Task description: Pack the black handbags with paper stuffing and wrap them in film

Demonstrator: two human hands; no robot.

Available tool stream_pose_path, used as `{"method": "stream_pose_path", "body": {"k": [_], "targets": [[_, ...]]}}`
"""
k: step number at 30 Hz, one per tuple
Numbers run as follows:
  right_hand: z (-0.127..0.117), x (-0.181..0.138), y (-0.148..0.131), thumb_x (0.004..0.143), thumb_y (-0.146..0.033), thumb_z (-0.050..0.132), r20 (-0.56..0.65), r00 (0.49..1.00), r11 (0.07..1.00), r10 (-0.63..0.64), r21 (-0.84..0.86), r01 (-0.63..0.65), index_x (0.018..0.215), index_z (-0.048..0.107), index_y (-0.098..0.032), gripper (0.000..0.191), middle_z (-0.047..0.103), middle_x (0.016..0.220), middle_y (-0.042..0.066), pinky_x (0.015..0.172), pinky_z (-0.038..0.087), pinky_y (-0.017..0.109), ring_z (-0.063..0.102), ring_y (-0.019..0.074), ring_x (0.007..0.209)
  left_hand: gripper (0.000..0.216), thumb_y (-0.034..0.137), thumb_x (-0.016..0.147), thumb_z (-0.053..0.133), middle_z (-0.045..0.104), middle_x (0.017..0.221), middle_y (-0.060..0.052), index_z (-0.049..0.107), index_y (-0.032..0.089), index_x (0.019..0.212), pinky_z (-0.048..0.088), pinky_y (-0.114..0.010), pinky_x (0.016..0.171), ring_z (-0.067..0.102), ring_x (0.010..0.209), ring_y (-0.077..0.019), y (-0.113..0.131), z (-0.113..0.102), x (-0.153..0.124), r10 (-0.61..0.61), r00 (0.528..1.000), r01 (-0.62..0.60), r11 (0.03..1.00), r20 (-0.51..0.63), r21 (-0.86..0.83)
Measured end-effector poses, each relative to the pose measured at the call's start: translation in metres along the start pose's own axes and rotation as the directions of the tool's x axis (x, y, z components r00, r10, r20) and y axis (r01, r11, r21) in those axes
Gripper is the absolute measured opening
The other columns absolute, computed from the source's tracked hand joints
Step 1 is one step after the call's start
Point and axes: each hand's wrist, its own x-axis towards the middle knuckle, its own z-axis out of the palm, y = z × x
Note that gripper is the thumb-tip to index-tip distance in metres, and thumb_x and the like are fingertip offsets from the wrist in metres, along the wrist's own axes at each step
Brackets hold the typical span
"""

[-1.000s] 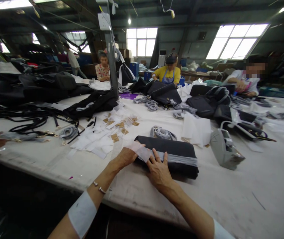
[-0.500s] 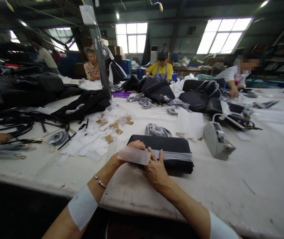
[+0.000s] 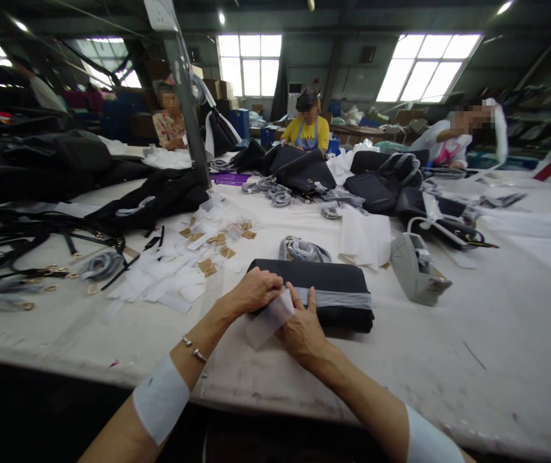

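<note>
A black folded bag [image 3: 333, 273] lies on the table, with a grey translucent band [image 3: 340, 298] around its middle. At the bag's left part, my left hand [image 3: 257, 290] is closed, its fingertips pinching at the upper end of a translucent white strip [image 3: 269, 319]. The strip hangs loosely between my hands, its lower end free. My right hand [image 3: 305, 331] rests against the front of the bag, two fingers spread over the band's left stretch. Its thumb is hidden behind the strip. Just behind the bag lies a coiled, grey-wrapped strap [image 3: 304, 249].
A grey tape dispenser [image 3: 415, 269] stands right of the bag. White slips [image 3: 152, 276] and brown tags [image 3: 207, 267] lie scattered to the left, beside black straps [image 3: 19, 257]. Black bags [image 3: 304, 170] pile up behind. Several co-workers are around the table; one wears yellow [image 3: 311, 132].
The translucent strip has swung from lying across my left hand to hanging down in front of the bag. Both hands stay at the bag. A co-worker at the right has raised an arm with white material.
</note>
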Motion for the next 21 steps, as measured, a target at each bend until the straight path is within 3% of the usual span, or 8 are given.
{"method": "stream_pose_path", "body": {"k": [5,10,12,16,21], "targets": [[0.0,-0.002,0.001,0.084,-0.026,0.056,-0.046,0.999,0.999,-0.024,0.032,0.025,0.128,0.057,-0.023,0.044,0.047,0.141,0.016,0.103,-0.01,0.07,0.015,0.034,0.142,0.012,0.02,0.089,0.047,0.066,0.09,0.0,0.059,0.023,0.09,0.037,-0.03,0.072,0.061,0.083,-0.0175,0.004,0.003,0.001,-0.065,0.998,0.065,0.995,0.005,0.076],[-0.001,-0.013,0.012,0.079,-0.012,0.049,-0.251,0.965,0.983,-0.07,0.146,0.109,0.139,0.044,-0.014,0.06,0.046,0.141,0.017,0.113,0.003,0.06,0.03,0.0281,0.138,0.015,0.025,0.091,0.045,0.065,0.091,-0.002,0.06,0.022,0.089,0.037,-0.03,0.073,0.061,0.086,-0.0186,0.01,0.002,0.004,-0.111,0.992,0.106,0.99,0.052,0.098],[0.001,-0.017,0.019,0.078,-0.011,0.048,-0.347,0.937,0.969,-0.032,0.219,0.115,0.135,0.047,-0.012,0.058,0.055,0.132,0.016,0.115,0.014,0.055,0.041,0.0264,0.131,0.013,0.026,0.089,0.048,0.065,0.091,-0.003,0.06,0.022,0.087,0.037,-0.03,0.074,0.061,0.085,-0.0191,0.012,-0.001,0.006,-0.126,0.988,0.12,0.99,0.087,0.076],[0.009,-0.021,0.026,0.083,-0.02,0.05,-0.484,0.859,0.938,0.165,0.345,0.015,0.122,0.059,-0.015,0.04,0.064,0.117,0.014,0.108,0.037,0.047,0.053,0.0271,0.12,0.01,0.026,0.087,0.051,0.067,0.09,-0.002,0.059,0.022,0.084,0.037,-0.031,0.074,0.062,0.085,-0.0201,0.013,-0.005,0.009,-0.138,0.984,0.134,0.99,0.114,0.041],[0.007,-0.024,0.018,0.089,-0.027,0.05,-0.537,0.817,0.908,0.211,0.417,0.039,0.119,0.061,-0.019,0.033,0.059,0.127,0.012,0.106,0.04,0.044,0.051,0.0258,0.123,0.01,0.027,0.087,0.052,0.067,0.089,-0.001,0.059,0.021,0.083,0.038,-0.03,0.076,0.062,0.086,-0.0198,0.012,-0.003,0.008,-0.133,0.986,0.131,0.991,0.097,0.03]]}}
